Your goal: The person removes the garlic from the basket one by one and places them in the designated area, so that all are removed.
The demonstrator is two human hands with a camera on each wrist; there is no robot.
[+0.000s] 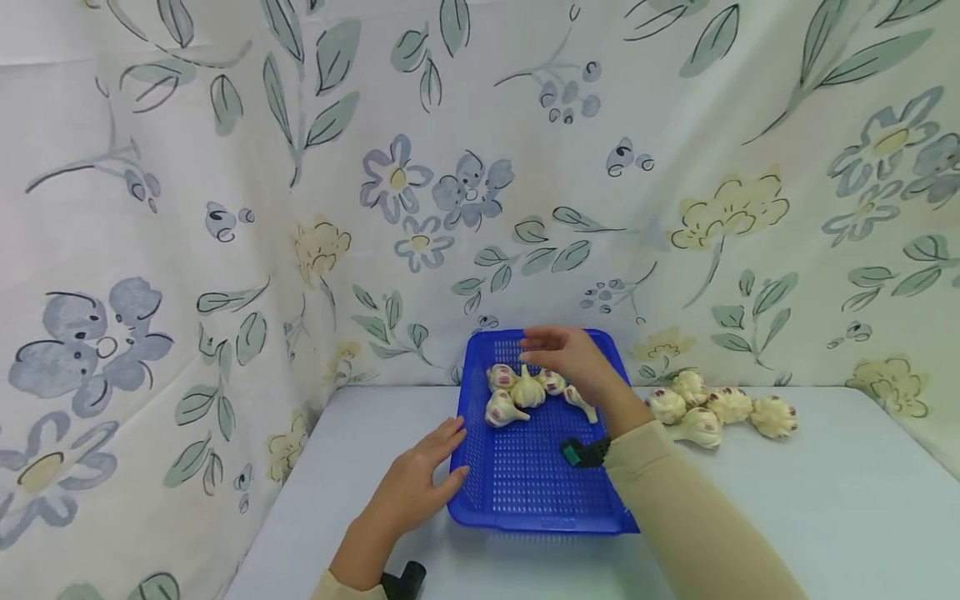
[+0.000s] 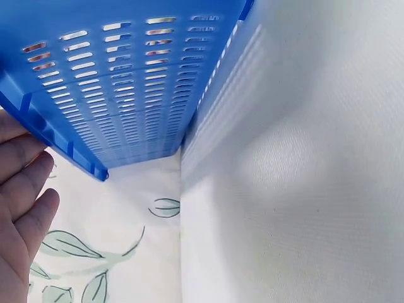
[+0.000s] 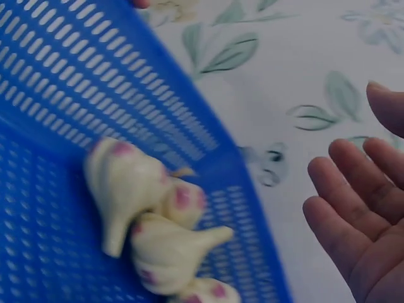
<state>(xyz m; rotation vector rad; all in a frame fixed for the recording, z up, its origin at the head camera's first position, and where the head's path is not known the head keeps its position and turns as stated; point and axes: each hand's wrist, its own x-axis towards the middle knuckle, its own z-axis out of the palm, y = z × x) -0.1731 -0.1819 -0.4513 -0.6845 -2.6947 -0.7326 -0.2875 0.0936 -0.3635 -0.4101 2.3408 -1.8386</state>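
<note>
A blue plastic basket (image 1: 540, 487) with slotted walls stands on the white table. Several garlic bulbs (image 1: 528, 390) with purple-pink marks lie at its far end, and they also show close up in the right wrist view. My left hand (image 1: 415, 485) is at the basket's left side, its fingertips right at the rim and its thumb apart; the left wrist view shows the fingers (image 2: 25, 154) straight under the rim. Over the far end of the basket hovers my right hand (image 1: 570, 360), fingers loosely bent and palm bare in the right wrist view.
More garlic bulbs (image 1: 729, 406) sit in a group on the table (image 1: 810, 500), right of the basket and partly behind the right forearm. A flowered cloth (image 1: 480, 192) hangs behind the table and along its left side. Dark wrist straps show on both arms.
</note>
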